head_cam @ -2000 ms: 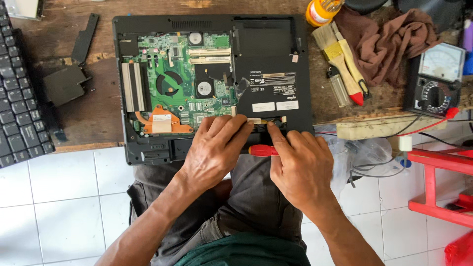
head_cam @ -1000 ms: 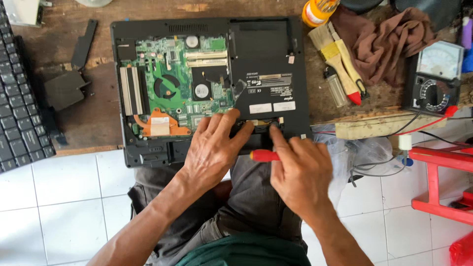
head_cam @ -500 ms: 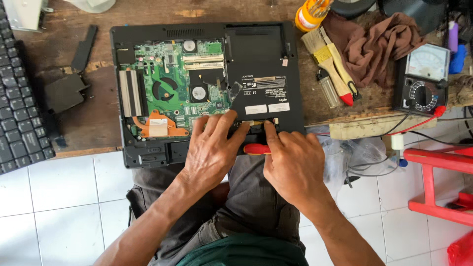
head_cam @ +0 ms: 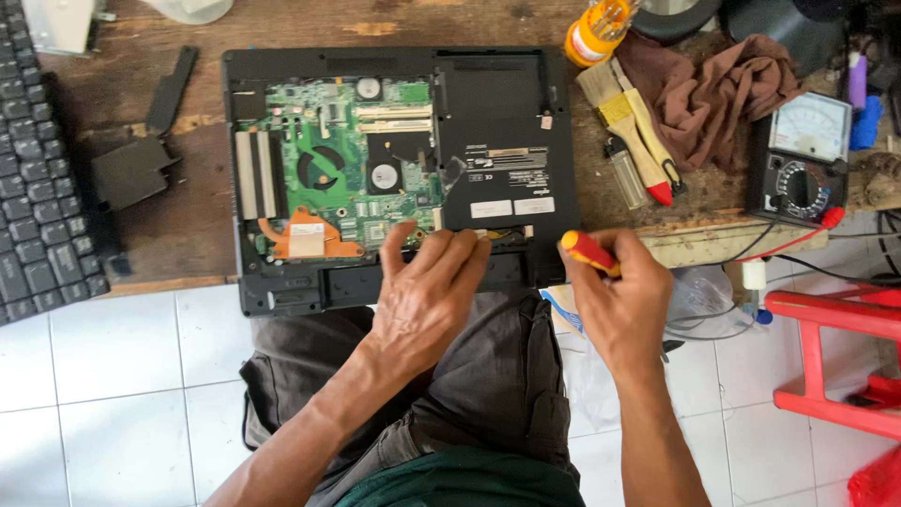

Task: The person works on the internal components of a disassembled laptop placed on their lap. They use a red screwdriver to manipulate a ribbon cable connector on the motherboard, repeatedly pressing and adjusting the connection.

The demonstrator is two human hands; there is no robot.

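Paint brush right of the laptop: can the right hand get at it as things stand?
Probably yes. The brush lies uncovered on the bench just beyond the right hand, with nothing between them. But that hand already grips a red-handled screwdriver, so it would likely need to set that down first.

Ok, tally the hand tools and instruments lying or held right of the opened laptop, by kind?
Paintbrush: 2, side by side, one yellow-handled, one pale with a red tip.
Screwdriver: 1, red and yellow handle, in the right hand.
Analog multimeter: 1.
Lighter: 1.
Total: 5.
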